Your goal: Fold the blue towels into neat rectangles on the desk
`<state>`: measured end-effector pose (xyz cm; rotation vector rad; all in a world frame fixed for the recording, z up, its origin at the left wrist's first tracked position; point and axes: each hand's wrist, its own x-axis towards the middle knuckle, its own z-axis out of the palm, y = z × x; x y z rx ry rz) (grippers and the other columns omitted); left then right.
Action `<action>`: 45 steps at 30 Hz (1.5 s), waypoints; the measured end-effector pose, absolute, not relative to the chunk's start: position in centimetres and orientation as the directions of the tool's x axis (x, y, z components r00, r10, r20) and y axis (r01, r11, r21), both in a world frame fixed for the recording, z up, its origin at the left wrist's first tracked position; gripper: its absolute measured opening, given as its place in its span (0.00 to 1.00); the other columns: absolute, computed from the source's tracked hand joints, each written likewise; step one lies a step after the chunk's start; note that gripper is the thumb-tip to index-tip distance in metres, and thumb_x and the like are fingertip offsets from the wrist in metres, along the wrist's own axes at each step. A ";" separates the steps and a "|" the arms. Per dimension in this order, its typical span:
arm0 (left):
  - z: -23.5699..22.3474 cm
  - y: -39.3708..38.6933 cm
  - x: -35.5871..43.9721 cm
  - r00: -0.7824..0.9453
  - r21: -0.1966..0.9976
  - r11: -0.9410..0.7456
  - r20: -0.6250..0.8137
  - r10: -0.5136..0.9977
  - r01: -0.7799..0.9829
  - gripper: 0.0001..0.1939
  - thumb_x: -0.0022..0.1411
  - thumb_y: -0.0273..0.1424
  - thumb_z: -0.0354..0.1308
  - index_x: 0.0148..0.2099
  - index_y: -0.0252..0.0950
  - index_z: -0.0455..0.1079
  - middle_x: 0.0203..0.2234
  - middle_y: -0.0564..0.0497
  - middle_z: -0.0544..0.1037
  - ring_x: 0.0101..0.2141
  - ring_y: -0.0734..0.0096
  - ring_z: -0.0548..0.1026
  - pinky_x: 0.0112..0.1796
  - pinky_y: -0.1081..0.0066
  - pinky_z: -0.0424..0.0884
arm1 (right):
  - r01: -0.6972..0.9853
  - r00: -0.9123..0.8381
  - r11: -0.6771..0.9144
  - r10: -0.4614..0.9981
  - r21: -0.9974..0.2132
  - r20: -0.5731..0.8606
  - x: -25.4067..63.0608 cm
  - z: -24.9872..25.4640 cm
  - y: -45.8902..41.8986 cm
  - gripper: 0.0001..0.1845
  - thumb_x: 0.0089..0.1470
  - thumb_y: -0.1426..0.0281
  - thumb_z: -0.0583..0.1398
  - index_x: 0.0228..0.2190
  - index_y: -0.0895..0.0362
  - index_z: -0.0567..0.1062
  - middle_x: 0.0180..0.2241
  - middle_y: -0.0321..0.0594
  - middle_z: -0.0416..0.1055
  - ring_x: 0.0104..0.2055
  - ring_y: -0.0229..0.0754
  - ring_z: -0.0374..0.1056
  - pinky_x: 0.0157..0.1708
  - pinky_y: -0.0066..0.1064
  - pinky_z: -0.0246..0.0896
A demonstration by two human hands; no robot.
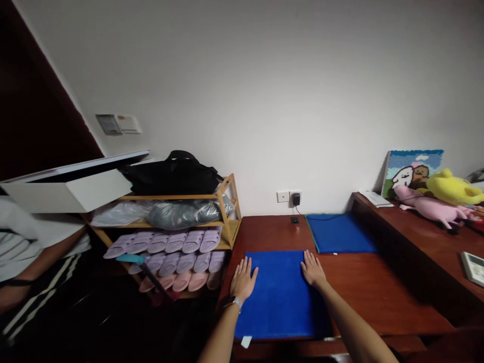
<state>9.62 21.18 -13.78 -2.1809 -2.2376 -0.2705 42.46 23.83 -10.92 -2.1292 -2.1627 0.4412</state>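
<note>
A blue cloth (282, 297) lies spread on the reddish-brown desk (363, 287), with a small white tag at its near left corner. My left hand (243, 279) rests flat on its left edge, fingers stretched out, a watch on the wrist. On the right edge, near the far corner, my right hand (313, 269) also lies flat with fingers extended. Neither hand grips anything. Beyond my right hand, a second blue cloth (340, 234) lies at the back of the desk by the wall.
Left of the desk stands a wooden rack (227, 217) with several slippers (176, 242) and a black bag (174, 174) on top. At the far left a person (34, 242) is beside a white box (75, 194). Plush toys (427, 201) sit on the raised ledge at right.
</note>
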 end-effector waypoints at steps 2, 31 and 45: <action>-13.7 21.2 9.7 -0.032 0.123 0.016 0.130 0.991 0.992 0.38 0.76 0.50 0.33 0.76 0.31 0.51 0.75 0.41 0.52 0.73 0.56 0.51 0.71 0.54 0.50 | 0.969 -0.034 0.003 0.992 -0.246 -0.125 42.6 -10.9 22.4 0.38 0.69 0.60 0.36 0.74 0.63 0.43 0.77 0.40 0.37 0.78 0.43 0.33 0.75 0.41 0.30; -13.1 13.7 17.7 0.142 0.202 -0.157 0.084 0.986 0.967 0.36 0.76 0.52 0.36 0.76 0.41 0.51 0.74 0.49 0.53 0.73 0.57 0.51 0.71 0.49 0.51 | 0.955 -0.054 0.037 0.997 -0.295 -0.051 42.3 -12.0 15.4 0.38 0.69 0.58 0.38 0.73 0.63 0.48 0.76 0.39 0.40 0.78 0.48 0.36 0.75 0.43 0.33; -16.0 11.1 8.9 -0.061 0.107 0.040 0.200 0.978 0.993 0.39 0.74 0.49 0.38 0.76 0.29 0.50 0.74 0.42 0.53 0.73 0.57 0.53 0.70 0.53 0.54 | 0.953 -0.016 0.027 0.999 -0.300 0.040 43.0 -12.7 11.6 0.37 0.70 0.58 0.38 0.73 0.59 0.50 0.75 0.37 0.40 0.78 0.46 0.35 0.76 0.46 0.33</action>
